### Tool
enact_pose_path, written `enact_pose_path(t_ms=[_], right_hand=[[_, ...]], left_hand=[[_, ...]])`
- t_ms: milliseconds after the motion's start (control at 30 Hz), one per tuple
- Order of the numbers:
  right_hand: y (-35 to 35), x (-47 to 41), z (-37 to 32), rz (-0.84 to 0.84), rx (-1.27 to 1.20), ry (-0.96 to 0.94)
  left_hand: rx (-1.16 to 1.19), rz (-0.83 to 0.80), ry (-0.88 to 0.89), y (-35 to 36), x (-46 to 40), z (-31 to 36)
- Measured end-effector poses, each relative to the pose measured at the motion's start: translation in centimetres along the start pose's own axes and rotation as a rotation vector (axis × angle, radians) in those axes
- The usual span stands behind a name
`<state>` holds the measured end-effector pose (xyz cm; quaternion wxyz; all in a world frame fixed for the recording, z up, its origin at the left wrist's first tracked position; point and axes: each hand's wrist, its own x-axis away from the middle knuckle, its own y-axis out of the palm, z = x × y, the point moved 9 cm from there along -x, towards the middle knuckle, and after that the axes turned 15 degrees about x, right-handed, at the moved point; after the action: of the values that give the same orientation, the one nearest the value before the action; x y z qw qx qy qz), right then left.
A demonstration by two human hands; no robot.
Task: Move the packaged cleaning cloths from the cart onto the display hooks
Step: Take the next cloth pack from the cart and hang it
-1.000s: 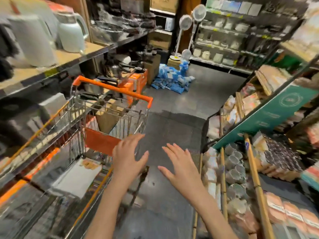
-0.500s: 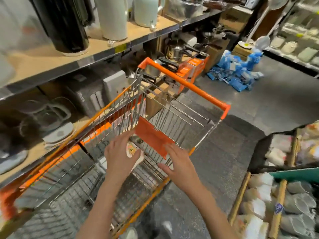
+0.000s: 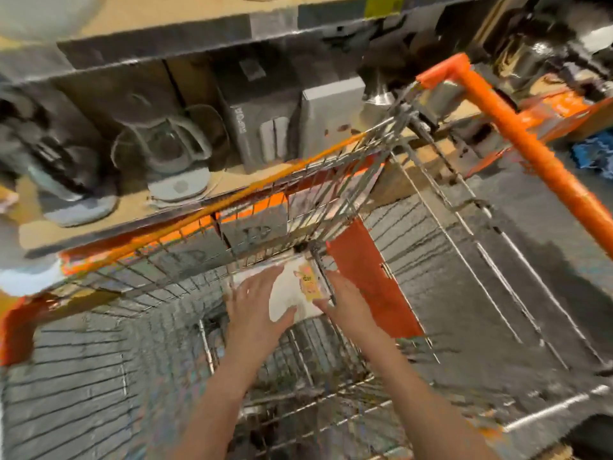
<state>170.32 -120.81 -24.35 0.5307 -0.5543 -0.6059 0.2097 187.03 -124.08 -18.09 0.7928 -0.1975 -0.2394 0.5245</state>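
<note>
A flat white pack of cleaning cloths [image 3: 297, 287] with a yellow label lies in the bottom of the wire cart [image 3: 265, 182], close to the orange flap [image 3: 365, 277]. My left hand [image 3: 253, 307] rests on the pack's left part with its fingers spread. Touching the pack's right edge is my right hand [image 3: 350, 308], fingers stretched out. Neither hand has closed around the pack. The cart's orange handle [image 3: 517, 137] runs across the upper right. No display hooks are in view. The picture is blurred.
Right behind the cart stands a wooden shelf [image 3: 109, 214] with glass kettles [image 3: 162, 151] and grey boxes [image 3: 258, 127]. Orange boxes [image 3: 564, 111] and blue packs [image 3: 593, 154] lie at the far right. Dark floor [image 3: 530, 227] shows through the cart's wires.
My view has swung left and down into the cart. Both hands have gone from open in the air over the aisle to inside the cart and onto the white pack.
</note>
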Motion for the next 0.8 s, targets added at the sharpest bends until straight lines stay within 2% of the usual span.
enact_pose_path(t_ms=[200,467,800], right_hand=[[6.7,-6.7,2.3,-0.064,-0.083,0.067],[13.8,-13.3,5.6,-0.025,-0.145,0.173],[17.8,-15.7,7.3,0.017,-0.170,0.253]], left_hand=[[0.025,-0.016,-0.070,3.5,-3.9,-6.8],[-0.062,-0.055,-0.115,8.7,-6.9,-16.1],[-0.112,-0.105,-0.130,12.0,-7.5,-22.2]])
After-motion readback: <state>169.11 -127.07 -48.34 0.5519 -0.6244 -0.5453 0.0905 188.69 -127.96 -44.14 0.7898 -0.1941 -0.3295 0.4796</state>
